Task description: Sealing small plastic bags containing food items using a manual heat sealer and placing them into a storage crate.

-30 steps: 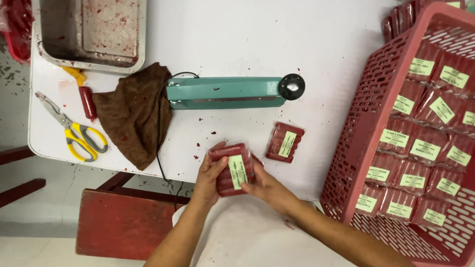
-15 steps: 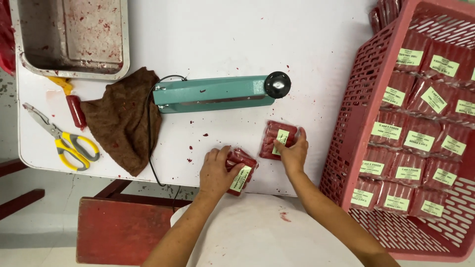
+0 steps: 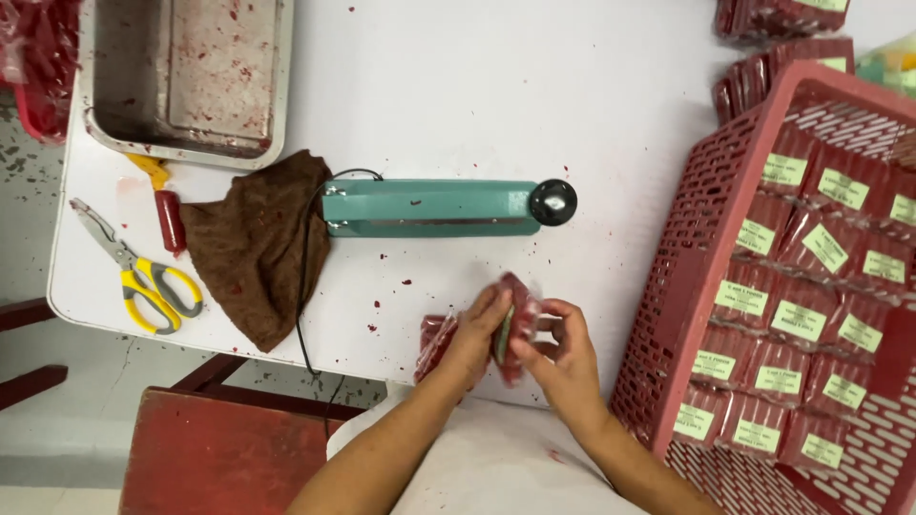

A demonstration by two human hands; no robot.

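Observation:
Near the front edge of the white table (image 3: 458, 86), both my hands hold a small clear packet of dark red powder (image 3: 516, 322), turned on edge. My left hand (image 3: 475, 336) grips its left side and my right hand (image 3: 565, 351) its right side. A second red packet (image 3: 434, 345) lies flat on the table just left of my left hand, partly hidden by it. The teal heat sealer (image 3: 434, 207) lies behind my hands, its black knob to the right.
A red plastic crate (image 3: 701, 229) full of labelled red packets stands at the right, more packets (image 3: 782, 38) behind it. A brown cloth (image 3: 253, 243), yellow-handled scissors (image 3: 143, 277), a red-handled tool (image 3: 170, 219) and a stained metal tray (image 3: 186, 76) sit at left. A red stool (image 3: 219, 448) stands below.
My right hand picked the packet off the table at the right and brought it to my left hand. The first packet now lies on the table left of my left hand.

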